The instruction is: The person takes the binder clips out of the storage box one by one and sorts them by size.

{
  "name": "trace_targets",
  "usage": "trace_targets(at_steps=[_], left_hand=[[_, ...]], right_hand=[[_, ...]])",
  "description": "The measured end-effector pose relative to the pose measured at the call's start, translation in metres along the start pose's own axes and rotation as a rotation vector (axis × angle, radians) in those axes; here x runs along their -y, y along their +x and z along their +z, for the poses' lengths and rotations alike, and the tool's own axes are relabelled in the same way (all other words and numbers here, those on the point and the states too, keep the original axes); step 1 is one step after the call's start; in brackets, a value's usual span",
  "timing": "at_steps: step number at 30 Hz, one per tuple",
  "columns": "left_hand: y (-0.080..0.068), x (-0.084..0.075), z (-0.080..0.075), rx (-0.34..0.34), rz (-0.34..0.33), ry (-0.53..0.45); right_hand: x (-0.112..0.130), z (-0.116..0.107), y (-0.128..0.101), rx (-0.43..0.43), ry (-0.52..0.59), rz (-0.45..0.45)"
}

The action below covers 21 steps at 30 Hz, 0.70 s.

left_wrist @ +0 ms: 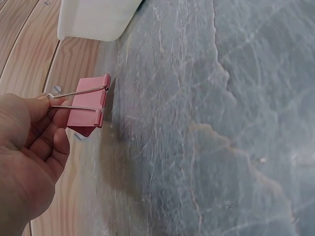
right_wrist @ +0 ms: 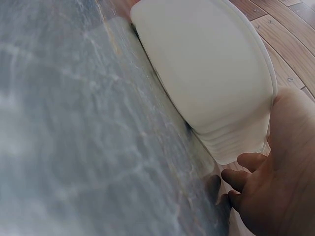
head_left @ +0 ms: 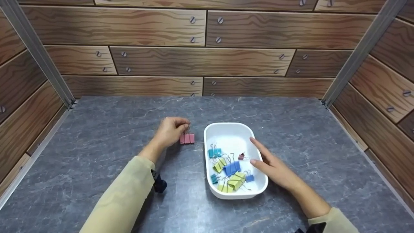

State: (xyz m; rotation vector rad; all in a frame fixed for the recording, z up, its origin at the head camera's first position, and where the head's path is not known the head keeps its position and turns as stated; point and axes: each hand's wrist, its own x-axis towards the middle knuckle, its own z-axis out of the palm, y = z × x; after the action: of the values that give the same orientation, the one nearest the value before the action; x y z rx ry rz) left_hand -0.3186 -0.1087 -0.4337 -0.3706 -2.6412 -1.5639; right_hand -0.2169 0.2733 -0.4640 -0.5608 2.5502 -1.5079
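Pink and small, the metal binder clip (head_left: 187, 138) is hanging from the left hand (head_left: 169, 131) just left of centre in the head view — the fingers (left_wrist: 47, 110) are pinching its two wire handles together, so the painted body is dangling at or just above the grey marbled counter (head_left: 106, 142); I cannot tell whether it is touching. The clip is sitting just beside the white oval plastic tray (head_left: 226, 131), not in it. That tray is holding a loose heap of binder clips (head_left: 229, 170) in blue, teal and yellow-green, gathered toward its near end. The right hand (head_left: 275, 168) is lying against the tray's right rim with fingers straight and relaxed, gripping nothing — apparently steadying the tray in place.
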Motion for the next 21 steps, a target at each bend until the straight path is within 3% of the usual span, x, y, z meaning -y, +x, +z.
trace_targets(at_steps=[12, 21], left_hand=[[0.000, 0.008, 0.002, -0.048, 0.024, 0.023], [-0.002, -0.007, -0.007, -0.048, 0.006, 0.028]], right_hand=[[0.001, 0.001, -0.001, 0.008, 0.009, 0.009], [0.000, 0.000, 0.001, 0.003, 0.004, 0.008]])
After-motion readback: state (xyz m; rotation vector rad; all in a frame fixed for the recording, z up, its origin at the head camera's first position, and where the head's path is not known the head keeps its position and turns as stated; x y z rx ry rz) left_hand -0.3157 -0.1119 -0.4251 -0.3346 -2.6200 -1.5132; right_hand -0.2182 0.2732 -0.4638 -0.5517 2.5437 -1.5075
